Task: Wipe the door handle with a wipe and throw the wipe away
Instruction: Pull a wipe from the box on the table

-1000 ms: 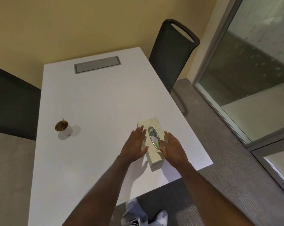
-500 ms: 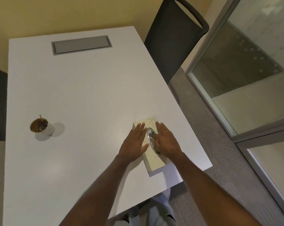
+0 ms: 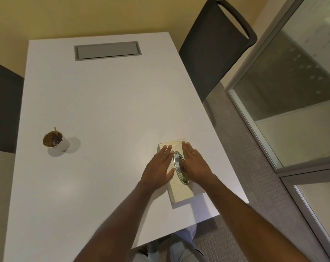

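A cream patterned wipe box (image 3: 181,192) lies near the right front corner of the white table (image 3: 103,103). Its top has an oval, silver-rimmed opening (image 3: 178,161). My left hand (image 3: 158,170) rests flat on the box's left side, fingers stretched out. My right hand (image 3: 195,165) lies flat on the right side, its thumb at the edge of the opening. No wipe shows outside the box. No door handle is in view.
A paper cup (image 3: 53,140) with brown dregs and a stir stick stands at the table's left. A grey cable hatch (image 3: 107,51) sits at the far end. Dark chairs stand at the far right (image 3: 217,46) and left (image 3: 3,106). A glass partition (image 3: 292,91) runs along the right.
My right hand slid left from beside the box onto its top, thumb reaching the opening. My left hand stayed flat on the box. My view shifted slightly.
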### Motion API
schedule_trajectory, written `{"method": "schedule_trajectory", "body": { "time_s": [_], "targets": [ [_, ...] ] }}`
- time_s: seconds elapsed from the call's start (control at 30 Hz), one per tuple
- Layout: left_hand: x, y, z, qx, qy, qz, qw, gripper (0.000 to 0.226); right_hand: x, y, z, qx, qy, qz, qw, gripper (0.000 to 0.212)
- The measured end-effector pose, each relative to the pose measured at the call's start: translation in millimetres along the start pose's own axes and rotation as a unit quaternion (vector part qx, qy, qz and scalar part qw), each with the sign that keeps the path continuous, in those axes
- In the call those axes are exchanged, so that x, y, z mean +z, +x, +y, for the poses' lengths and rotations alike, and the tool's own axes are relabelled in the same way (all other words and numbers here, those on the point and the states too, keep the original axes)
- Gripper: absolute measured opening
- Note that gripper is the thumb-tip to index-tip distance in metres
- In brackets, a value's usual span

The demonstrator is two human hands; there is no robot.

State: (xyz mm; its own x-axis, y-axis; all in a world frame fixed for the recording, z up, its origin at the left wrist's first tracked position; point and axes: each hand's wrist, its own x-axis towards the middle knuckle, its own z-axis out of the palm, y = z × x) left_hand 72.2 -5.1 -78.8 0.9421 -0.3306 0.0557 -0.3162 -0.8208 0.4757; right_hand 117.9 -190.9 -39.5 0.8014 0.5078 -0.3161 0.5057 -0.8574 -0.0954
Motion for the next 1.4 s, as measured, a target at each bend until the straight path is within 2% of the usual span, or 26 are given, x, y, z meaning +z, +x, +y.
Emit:
{"method": "schedule_trajectory", "body": {
  "time_s": [0.07, 0.13, 0.23, 0.33, 0.43, 0.6, 0.67, 0.77, 0.87, 0.97, 1.03, 1.07, 1.1, 1.13, 1.17, 1.2, 1.27, 1.4],
  "targets": [
    [0.8, 0.2, -0.1, 0.001, 0.006, 0.005, 1.000, 0.061, 1.2, 0.2, -1.6, 0.002, 0.019, 0.017, 1.000, 0.023],
    [1.0, 0.9, 0.1, 0.003, 0.013, -0.002, 1.000, 0.061, 3.1, -1.0, -0.4, 0.027, 0.085, 0.037, 0.995, 0.025],
    [0.4, 1.9, -0.1, -0.001, 0.027, -0.016, 1.000, 0.063, 1.9, -1.3, 1.1, 0.092, 0.225, 0.065, 0.968, 0.023],
    [-0.3, 2.1, -0.3, -0.008, 0.028, -0.029, 0.999, 0.064, -2.7, -3.6, 0.3, 0.128, 0.309, 0.107, 0.936, 0.021],
    [0.3, 2.5, -0.3, -0.018, 0.030, -0.042, 0.999, 0.065, -6.9, -7.6, 1.6, 0.130, 0.345, 0.129, 0.921, 0.011],
    [0.3, 2.1, -0.2, -0.023, 0.044, -0.059, 0.997, 0.065, -10.6, -12.5, 4.5, 0.119, 0.342, 0.110, 0.926, 0.007],
    [-0.5, 2.4, 0.1, -0.023, 0.049, -0.059, 0.997, 0.065, -14.8, -14.3, 3.4, 0.126, 0.406, 0.133, 0.895, 0.007],
    [-2.1, 3.0, -0.4, -0.027, 0.036, -0.060, 0.997, 0.061, -28.2, -19.3, 0.5, 0.153, 0.534, 0.140, 0.820, 0.008],
    [-5.4, 4.1, -1.1, -0.020, 0.045, -0.070, 0.996, 0.060, -42.1, -27.3, -4.3, 0.170, 0.608, 0.154, 0.760, 0.013],
    [-11.9, 11.2, 0.5, -0.025, 0.058, -0.066, 0.996, 0.053, -56.5, -33.7, -9.3, 0.177, 0.639, 0.184, 0.725, 0.015],
    [-26.6, 21.1, 10.7, -0.052, -0.023, -0.018, 0.998, 0.038, -68.8, -37.3, -12.0, 0.182, 0.649, 0.212, 0.707, 0.016],
    [-38.4, 26.9, 20.0, -0.093, -0.120, 0.021, 0.988, 0.032, -75.8, -39.8, -13.3, 0.186, 0.653, 0.229, 0.697, 0.016],
    [-52.1, 33.2, 30.8, -0.141, -0.244, 0.059, 0.958, 0.030, -82.8, -42.6, -13.9, 0.191, 0.658, 0.245, 0.686, 0.015],
    [-66.8, 39.5, 42.7, -0.179, -0.356, 0.085, 0.913, 0.032, -90.3, -46.0, -14.0, 0.198, 0.663, 0.262, 0.672, 0.014],
    [-79.8, 45.7, 53.9, -0.201, -0.436, 0.094, 0.872, 0.035, -98.0, -49.8, -14.1, 0.205, 0.670, 0.279, 0.656, 0.015],
    [-91.0, 51.6, 63.4, -0.206, -0.484, 0.093, 0.845, 0.036, -105.7, -53.8, -14.6, 0.211, 0.679, 0.293, 0.639, 0.015],
    [-111.6, 58.6, 82.6, -0.175, -0.528, 0.085, 0.826, 0.033, -120.4, -63.9, -14.7, 0.219, 0.700, 0.319, 0.601, 0.013],
    [-134.5, 69.5, 112.4, -0.106, -0.524, 0.087, 0.841, 0.026, -140.0, -84.2, -15.8, 0.227, 0.715, 0.363, 0.552, 0.012]
  ]
}}
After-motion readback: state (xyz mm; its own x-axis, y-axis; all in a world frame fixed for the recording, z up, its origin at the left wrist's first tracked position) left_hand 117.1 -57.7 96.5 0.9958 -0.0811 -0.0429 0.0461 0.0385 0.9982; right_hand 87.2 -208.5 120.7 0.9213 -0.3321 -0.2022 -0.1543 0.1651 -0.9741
